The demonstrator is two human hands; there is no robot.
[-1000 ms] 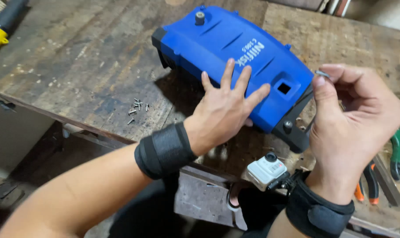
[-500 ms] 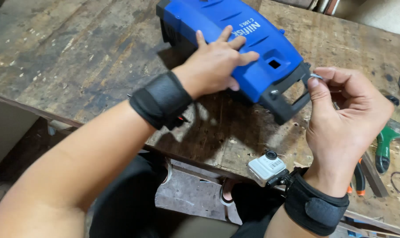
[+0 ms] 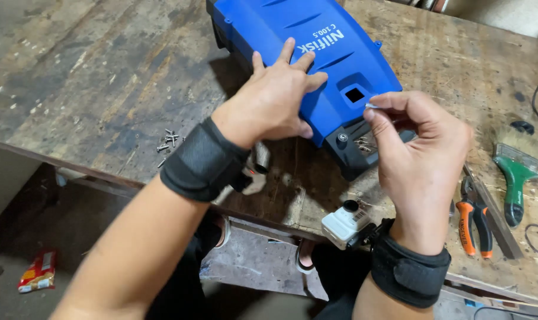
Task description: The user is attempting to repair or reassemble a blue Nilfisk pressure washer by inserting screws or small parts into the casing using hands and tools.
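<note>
Screw [image 3: 371,106] tiny, hard, slippery, easily dropped; right hand [image 3: 420,160] pinched it at fingertips. Left hand [image 3: 272,104] lay flat, fingers spread, on rigid blue housing [image 3: 340,56].

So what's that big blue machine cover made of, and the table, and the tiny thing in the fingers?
The big blue machine cover looks like moulded plastic: smooth, evenly coloured, slightly shiny, with ribs formed in. The worn brown table seems wooden: grain, scratches and stains show. The tiny silvery piece pinched by the right hand glints like metal, probably a screw; too small to be sure.
</note>
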